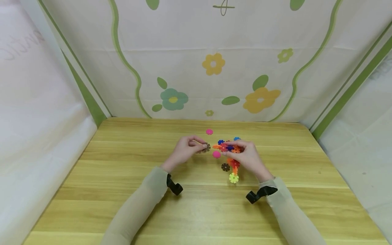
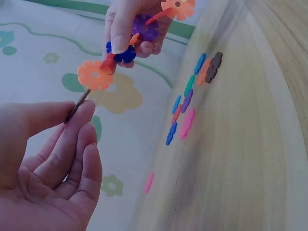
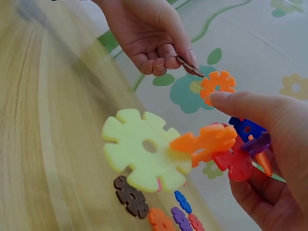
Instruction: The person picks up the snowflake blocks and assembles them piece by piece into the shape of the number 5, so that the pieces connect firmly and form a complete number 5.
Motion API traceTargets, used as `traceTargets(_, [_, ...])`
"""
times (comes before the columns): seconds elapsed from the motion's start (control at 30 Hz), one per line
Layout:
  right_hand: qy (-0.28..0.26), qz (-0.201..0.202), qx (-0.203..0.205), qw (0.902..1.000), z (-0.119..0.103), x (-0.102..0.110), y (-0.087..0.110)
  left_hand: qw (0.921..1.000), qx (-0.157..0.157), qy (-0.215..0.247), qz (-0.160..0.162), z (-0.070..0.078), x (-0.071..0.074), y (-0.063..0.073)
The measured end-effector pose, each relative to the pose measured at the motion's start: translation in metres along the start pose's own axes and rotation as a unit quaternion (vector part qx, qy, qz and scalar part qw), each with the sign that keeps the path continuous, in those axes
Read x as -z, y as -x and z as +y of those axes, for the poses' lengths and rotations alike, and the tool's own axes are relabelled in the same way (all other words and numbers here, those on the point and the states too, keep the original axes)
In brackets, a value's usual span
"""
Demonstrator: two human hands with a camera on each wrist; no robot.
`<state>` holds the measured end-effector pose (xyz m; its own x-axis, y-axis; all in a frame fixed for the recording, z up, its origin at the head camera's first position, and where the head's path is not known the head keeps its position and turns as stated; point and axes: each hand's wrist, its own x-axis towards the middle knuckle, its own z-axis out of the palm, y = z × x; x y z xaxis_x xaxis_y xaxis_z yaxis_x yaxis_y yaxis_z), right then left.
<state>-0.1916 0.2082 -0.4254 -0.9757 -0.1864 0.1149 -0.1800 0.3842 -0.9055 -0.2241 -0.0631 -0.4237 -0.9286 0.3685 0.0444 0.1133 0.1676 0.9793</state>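
Observation:
My left hand (image 1: 187, 149) pinches a brown notched plastic disc (image 2: 77, 107) between thumb and index finger. My right hand (image 1: 248, 158) holds a chain of interlocked flower-shaped discs, with a yellow disc (image 3: 126, 149) at its near end. Orange, red, blue and purple discs make up the rest of that chain. At its end toward the left hand is an orange disc (image 2: 95, 75). The brown disc's edge meets or nearly meets this orange disc; I cannot tell whether their slots engage. Fingers hide part of the chain.
On the wooden table (image 1: 122, 190) lie several loose discs: a pink disc (image 1: 209, 131) near the back, another pink disc (image 1: 216, 154), a brown disc (image 1: 225, 167), and blue, green, purple, orange and red ones. A flower-printed cloth (image 1: 183, 68) stands behind the table.

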Motion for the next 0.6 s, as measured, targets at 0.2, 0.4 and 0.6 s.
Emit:
traceTargets(0.2, [0.001, -0.002, -0.002, 1.0000, -0.0012, -0.0019, 0.0005, 1.0000, -0.001, -0.008, -0.001, 0.0064, -0.0028, 0.0045])
traceTargets(0.4, [0.006, -0.006, 0.003, 1.0000, 0.0006, -0.0043, 0.0000, 0.9998, -0.017, -0.006, -0.003, 0.0027, -0.0055, 0.0031])
traceTargets(0.6, [0.019, -0.003, 0.012, 0.9997, 0.0013, -0.0056, -0.0003, 0.9996, -0.026, -0.010, 0.000, 0.0021, -0.0078, 0.0034])
